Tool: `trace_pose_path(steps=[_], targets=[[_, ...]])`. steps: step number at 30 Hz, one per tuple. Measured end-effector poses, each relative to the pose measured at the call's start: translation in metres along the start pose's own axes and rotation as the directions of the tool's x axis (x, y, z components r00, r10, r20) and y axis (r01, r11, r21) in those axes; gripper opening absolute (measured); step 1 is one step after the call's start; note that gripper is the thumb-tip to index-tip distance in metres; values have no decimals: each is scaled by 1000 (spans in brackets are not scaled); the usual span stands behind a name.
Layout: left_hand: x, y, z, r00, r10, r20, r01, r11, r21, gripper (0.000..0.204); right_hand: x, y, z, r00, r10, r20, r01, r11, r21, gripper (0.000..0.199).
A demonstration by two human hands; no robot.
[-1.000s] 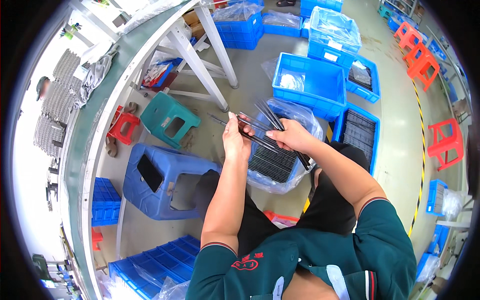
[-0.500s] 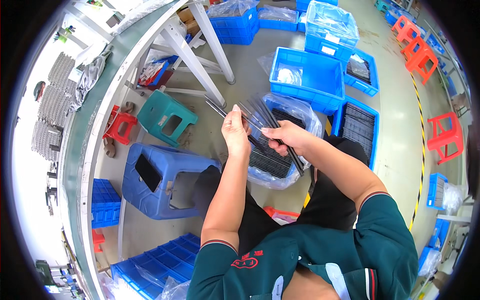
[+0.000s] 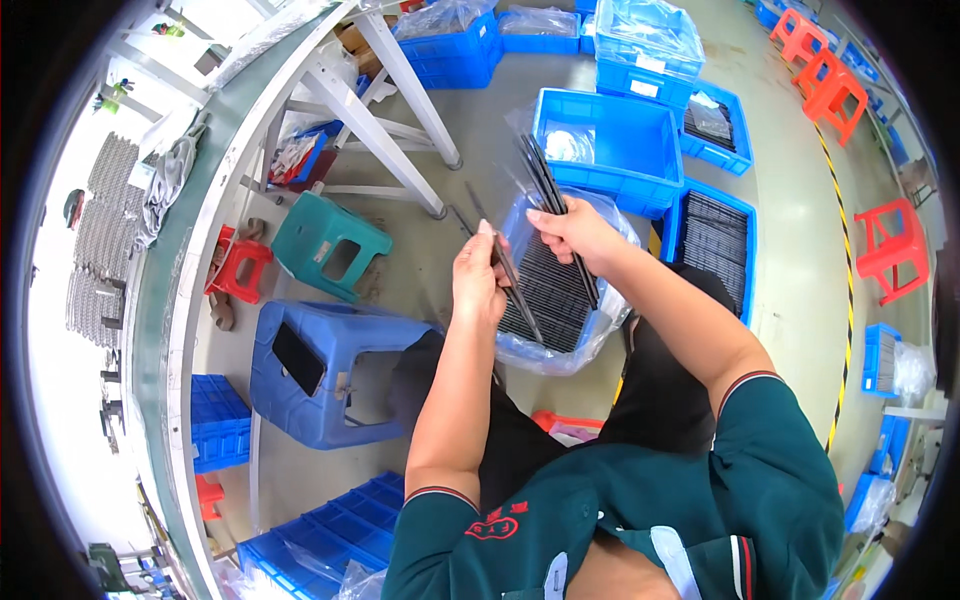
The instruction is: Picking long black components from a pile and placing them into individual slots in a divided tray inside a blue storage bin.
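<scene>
My left hand (image 3: 478, 282) grips a few thin black flat strips (image 3: 497, 256) that slant up to the left. My right hand (image 3: 572, 232) holds a second bunch of black strips (image 3: 545, 178) pointing up and away. Both hands hover above a blue bin (image 3: 530, 235) lined with clear plastic and filled with black ribbed parts (image 3: 552, 300). The two bunches are held a little apart, the right one higher.
A blue stool (image 3: 315, 368) stands at my left, a teal stool (image 3: 328, 245) and a red one (image 3: 238, 268) beyond it. More blue bins (image 3: 610, 150) sit ahead, one holding black trays (image 3: 716, 240). A long green-topped workbench (image 3: 190, 210) curves along the left. Orange stools (image 3: 895, 248) stand at the right.
The strips, fanned together between both hands before, are now split into two bunches. My right hand has lifted its bunch up and to the right.
</scene>
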State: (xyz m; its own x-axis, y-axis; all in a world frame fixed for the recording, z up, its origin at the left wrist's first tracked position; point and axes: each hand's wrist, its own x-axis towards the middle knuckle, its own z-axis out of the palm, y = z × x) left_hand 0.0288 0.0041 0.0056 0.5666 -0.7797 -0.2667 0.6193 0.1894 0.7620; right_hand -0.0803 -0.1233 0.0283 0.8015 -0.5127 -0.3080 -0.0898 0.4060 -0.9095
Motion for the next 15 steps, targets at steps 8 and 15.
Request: trace_pose_path(steps=[8, 15], targets=[[-15, -19, 12, 920, -344, 186, 314, 934, 173, 32, 8, 0, -2, 997, -63, -36, 61, 996, -59, 26], [-34, 0, 6, 770, -503, 393, 428, 864, 266, 35, 45, -49, -81, 925, -172, -339, 263, 934, 244, 28]])
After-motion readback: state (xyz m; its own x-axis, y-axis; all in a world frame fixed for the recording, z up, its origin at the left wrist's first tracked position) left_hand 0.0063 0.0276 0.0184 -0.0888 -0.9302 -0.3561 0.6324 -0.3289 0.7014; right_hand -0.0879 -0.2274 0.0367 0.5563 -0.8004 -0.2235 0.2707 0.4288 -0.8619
